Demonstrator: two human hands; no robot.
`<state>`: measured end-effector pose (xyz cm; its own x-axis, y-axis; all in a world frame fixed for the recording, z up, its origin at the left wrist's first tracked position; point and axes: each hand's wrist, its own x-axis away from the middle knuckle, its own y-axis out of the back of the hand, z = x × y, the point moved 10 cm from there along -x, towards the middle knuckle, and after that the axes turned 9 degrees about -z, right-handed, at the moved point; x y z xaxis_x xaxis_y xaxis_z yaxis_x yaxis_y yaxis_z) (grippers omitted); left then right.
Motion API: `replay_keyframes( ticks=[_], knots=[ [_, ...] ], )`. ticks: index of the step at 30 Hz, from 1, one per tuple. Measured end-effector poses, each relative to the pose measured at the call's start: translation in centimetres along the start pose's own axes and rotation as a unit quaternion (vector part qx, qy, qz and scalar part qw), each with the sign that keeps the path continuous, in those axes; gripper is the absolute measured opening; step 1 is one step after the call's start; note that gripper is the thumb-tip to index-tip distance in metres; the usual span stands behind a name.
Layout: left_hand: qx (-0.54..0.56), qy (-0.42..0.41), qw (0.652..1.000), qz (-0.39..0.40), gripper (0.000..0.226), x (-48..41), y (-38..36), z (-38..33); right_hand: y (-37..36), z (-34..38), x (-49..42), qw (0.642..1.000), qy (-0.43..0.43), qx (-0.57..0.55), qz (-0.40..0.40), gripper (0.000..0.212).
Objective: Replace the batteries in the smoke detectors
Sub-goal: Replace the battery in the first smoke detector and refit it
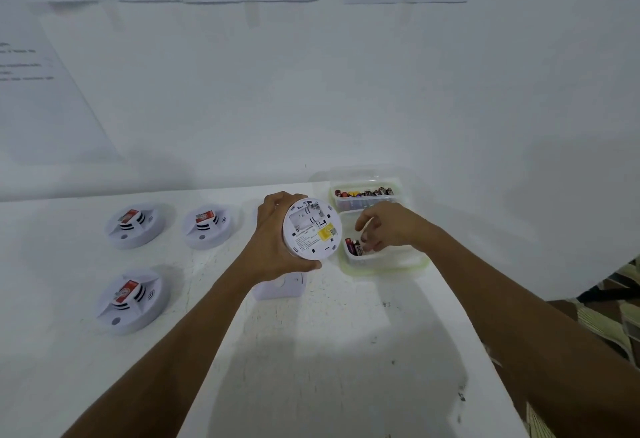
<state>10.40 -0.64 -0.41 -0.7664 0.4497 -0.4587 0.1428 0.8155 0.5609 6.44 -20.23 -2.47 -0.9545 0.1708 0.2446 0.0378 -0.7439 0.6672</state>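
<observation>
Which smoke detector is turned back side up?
The detector gripped by the left hand, label and battery bay showing; the three others sit face up on the table.

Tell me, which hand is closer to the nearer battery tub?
Right. The right hand reaches inside the nearer tub, at its batteries; the left hand holds a smoke detector beside it.
</observation>
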Motion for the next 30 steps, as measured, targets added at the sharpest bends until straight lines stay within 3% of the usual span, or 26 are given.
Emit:
replay_keyframes(
  ticks=[9, 15, 20, 23, 26, 30],
  knots=[
    [0.008, 0.007, 1.000, -0.007, 0.096, -2.1, -0.5, 0.7, 6.6, 4.1, -5.6, 0.976, 0.130, 0.060, -0.163, 0.008],
    [-0.002, 0.013, 1.000, -0.019, 0.097, -3.0, -0.3, 1.8, 3.7, 3.2, -11.7, 0.972, 0.106, 0.190, -0.089, 0.019],
    [-0.010, 0.015, 1.000, -0.022, 0.098, -3.1, -0.5, 2.6, 1.9, 2.4, -13.6, 0.974, 0.077, 0.202, -0.059, 0.015],
    [-0.009, 0.025, 0.999, -0.018, 0.099, -3.0, -0.6, 3.0, 2.1, 2.6, -13.7, 0.979, 0.077, 0.179, -0.069, 0.002],
    [-0.005, 0.028, 0.999, -0.017, 0.097, -3.2, -0.7, 3.3, 3.3, 3.3, -12.7, 0.984, 0.083, 0.117, -0.103, 0.005],
    [0.009, 0.040, 0.999, -0.019, 0.096, -3.3, -0.6, 3.5, 6.6, 4.8, -8.9, 0.971, 0.095, -0.083, -0.203, 0.005]
  ],
)
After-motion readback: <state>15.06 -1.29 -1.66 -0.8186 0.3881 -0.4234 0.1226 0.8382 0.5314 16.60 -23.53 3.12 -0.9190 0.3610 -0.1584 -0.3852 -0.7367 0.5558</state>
